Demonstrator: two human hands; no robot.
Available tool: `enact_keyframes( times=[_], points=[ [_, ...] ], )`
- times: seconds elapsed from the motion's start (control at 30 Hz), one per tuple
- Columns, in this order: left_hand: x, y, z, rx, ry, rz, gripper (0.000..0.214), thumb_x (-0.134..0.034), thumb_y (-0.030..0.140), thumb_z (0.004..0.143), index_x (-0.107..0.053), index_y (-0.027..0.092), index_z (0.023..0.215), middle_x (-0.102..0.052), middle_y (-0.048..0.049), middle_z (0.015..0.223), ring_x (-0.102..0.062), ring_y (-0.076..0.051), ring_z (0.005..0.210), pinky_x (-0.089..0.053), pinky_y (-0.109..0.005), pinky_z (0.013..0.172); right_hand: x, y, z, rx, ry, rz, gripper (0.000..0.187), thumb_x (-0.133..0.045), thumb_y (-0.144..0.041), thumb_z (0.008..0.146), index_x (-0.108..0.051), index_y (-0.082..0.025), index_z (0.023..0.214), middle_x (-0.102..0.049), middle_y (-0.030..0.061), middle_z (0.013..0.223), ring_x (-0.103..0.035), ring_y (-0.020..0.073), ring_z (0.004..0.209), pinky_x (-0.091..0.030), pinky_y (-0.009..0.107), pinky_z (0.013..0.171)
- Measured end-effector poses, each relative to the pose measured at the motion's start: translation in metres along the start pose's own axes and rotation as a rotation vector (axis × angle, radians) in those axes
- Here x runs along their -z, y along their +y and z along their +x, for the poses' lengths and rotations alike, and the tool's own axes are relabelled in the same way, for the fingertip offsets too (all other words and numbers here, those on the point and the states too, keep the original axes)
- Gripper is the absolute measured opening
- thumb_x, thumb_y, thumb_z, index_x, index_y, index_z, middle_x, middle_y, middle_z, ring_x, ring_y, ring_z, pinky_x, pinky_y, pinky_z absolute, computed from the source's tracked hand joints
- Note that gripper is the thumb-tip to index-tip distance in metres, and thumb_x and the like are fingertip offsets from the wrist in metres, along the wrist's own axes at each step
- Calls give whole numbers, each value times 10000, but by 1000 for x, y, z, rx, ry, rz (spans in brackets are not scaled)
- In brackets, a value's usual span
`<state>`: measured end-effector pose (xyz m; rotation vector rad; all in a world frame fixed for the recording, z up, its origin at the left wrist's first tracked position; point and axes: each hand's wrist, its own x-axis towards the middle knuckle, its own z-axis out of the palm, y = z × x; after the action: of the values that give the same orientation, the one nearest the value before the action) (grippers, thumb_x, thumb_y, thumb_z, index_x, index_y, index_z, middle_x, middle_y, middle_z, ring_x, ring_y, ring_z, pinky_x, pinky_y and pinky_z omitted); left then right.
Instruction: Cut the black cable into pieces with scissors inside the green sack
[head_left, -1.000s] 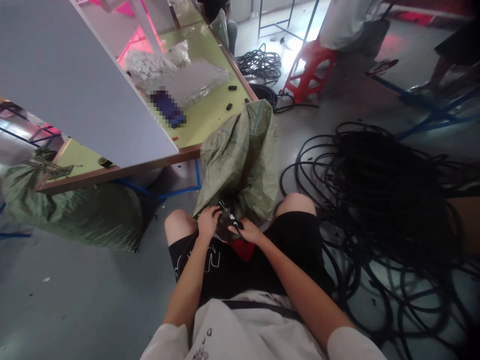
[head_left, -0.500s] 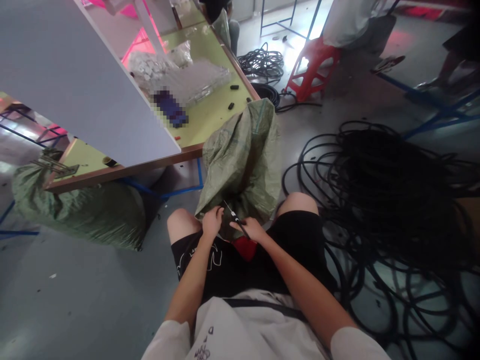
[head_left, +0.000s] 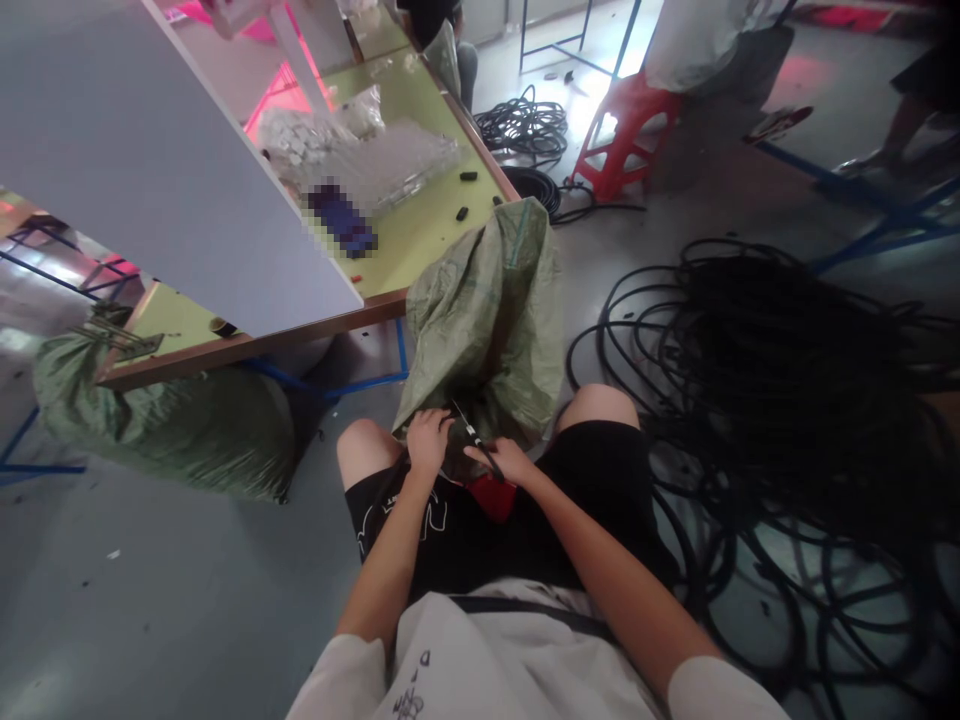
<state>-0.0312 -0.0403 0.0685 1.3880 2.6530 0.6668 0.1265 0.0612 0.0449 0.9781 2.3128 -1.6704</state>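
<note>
My right hand is closed around a black-handled utility knife, its thin bright blade pointing up and away to the left. Just left of it, my left hand is curled round a black cable, part of which shows dark over my left thigh; the fingers hide most of the grip. Both hands are above my lap, a small gap apart. Directly beyond them a green woven sack stands between my knees with its mouth towards me. Some red material lies under my right hand.
A large heap of black cable covers the floor on my right. The yellow-topped table at front left carries plastic bags and small black pieces. A full green sack lies left. People sit farther off, one by a red stool.
My left hand has turned slightly, and its fingers have shifted a little. The right hand and knife have barely moved. The view has drifted slightly.
</note>
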Motion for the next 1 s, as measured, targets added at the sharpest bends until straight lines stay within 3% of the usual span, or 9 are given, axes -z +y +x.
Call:
enact_keyframes(
  times=[0.1, 0.27, 0.4, 0.53, 0.73, 0.87, 1.0],
  points=[
    [-2, -2, 0, 47, -22, -8, 255, -526, 340, 924, -665, 209, 1092, -692, -69, 1044, -599, -224, 999, -455, -322, 872, 1, 0, 1, 48, 7, 6, 584, -539, -700, 779, -701, -140, 777, -668, 50, 651, -618, 172, 622, -411, 230, 567],
    [-5, -8, 2, 150, -103, -63, 292, -430, 350, 968, -659, 220, 1096, -714, -58, 951, -646, -205, 889, -472, -298, 787, 4, 3, 3, 22, 86, -132, 625, -519, -735, 761, -648, -149, 588, -592, 43, 535, -581, 173, 564, -356, 241, 527],
    [-3, -6, 1, 79, -15, -55, 201, -569, 330, 900, -675, 218, 1029, -690, -58, 1009, -595, -222, 984, -462, -313, 845, 2, 4, 5, 47, 95, -105, 572, -562, -712, 746, -669, -155, 675, -648, 54, 643, -610, 179, 628, -364, 228, 536],
    [-3, -4, -2, 13, -9, -33, 118, -644, 267, 846, -683, 225, 949, -677, -45, 975, -569, -231, 982, -460, -328, 854, 3, 3, 6, -66, 107, -78, 608, -548, -735, 740, -642, -150, 604, -622, 70, 574, -615, 193, 609, -377, 233, 527],
    [-11, -11, 0, 60, 98, -198, 159, -569, 277, 891, -641, 194, 1006, -668, -64, 979, -604, -219, 961, -472, -350, 876, 5, 6, 8, -18, 123, 62, 605, -496, -712, 798, -679, -140, 875, -679, 61, 708, -626, 172, 633, -416, 223, 568],
    [-12, -17, 3, 191, 236, -265, 184, -605, 196, 812, -591, 178, 994, -627, -64, 959, -606, -202, 881, -489, -340, 825, 0, 9, 9, 12, 56, -44, 613, -488, -719, 798, -677, -137, 814, -688, 86, 774, -632, 190, 708, -416, 229, 596],
    [-10, -15, 2, 161, 218, -289, 161, -608, 149, 751, -568, 191, 901, -592, -28, 875, -586, -183, 848, -483, -317, 810, -4, 12, 9, 54, -39, -123, 603, -529, -717, 773, -688, -136, 810, -685, 80, 772, -623, 190, 699, -416, 236, 613]
  ],
)
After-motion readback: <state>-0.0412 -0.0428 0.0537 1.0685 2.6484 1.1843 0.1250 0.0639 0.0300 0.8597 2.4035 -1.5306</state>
